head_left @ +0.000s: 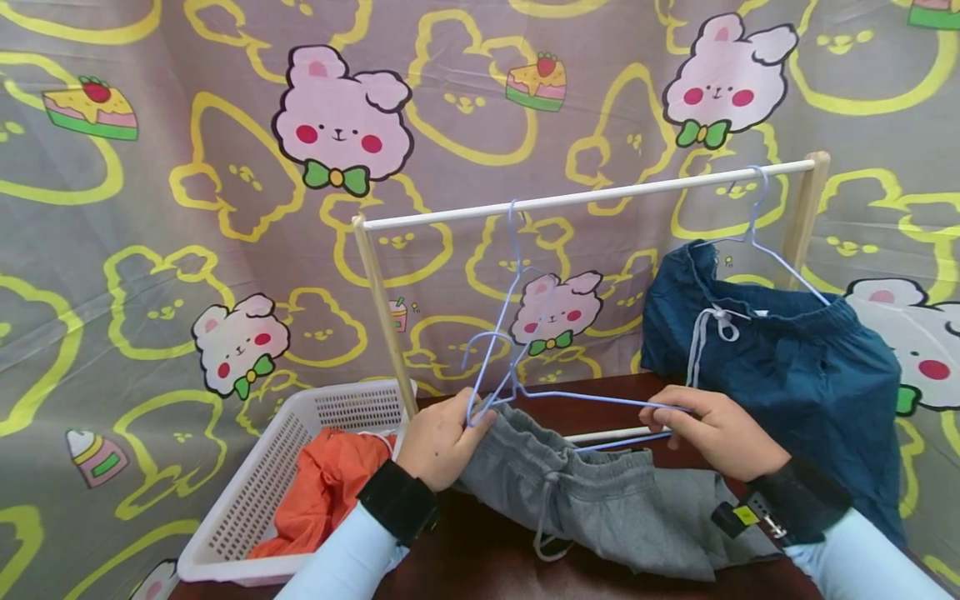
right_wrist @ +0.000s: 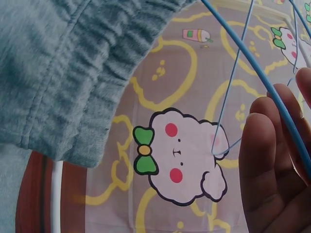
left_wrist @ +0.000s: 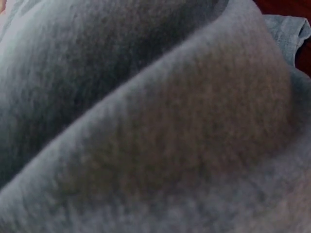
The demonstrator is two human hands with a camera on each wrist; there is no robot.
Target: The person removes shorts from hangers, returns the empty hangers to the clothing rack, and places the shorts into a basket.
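Observation:
Grey drawstring shorts point(head_left: 570, 492) hang from my left hand point(head_left: 442, 442), which pinches their waistband together with the left end of a blue wire hanger point(head_left: 592, 397). My right hand point(head_left: 716, 429) grips that hanger near its right end. The hanger's left part sits at the waistband, while its right part is outside the cloth. In the right wrist view, the blue wire point(right_wrist: 265, 77) crosses my curled fingers point(right_wrist: 265, 141), with the gathered waistband point(right_wrist: 112, 63) to the left. Blurred grey cloth point(left_wrist: 160, 111) fills most of the left wrist view and hides the left fingers there.
A rack with a white rail point(head_left: 600, 197) stands ahead. From it hang a second blue hanger point(head_left: 517, 250), directly behind my left hand, and dark blue shorts point(head_left: 772, 350) on the right. A white basket point(head_left: 225, 492) at left holds orange clothing point(head_left: 330, 487). Behind is a patterned curtain point(head_left: 465, 50).

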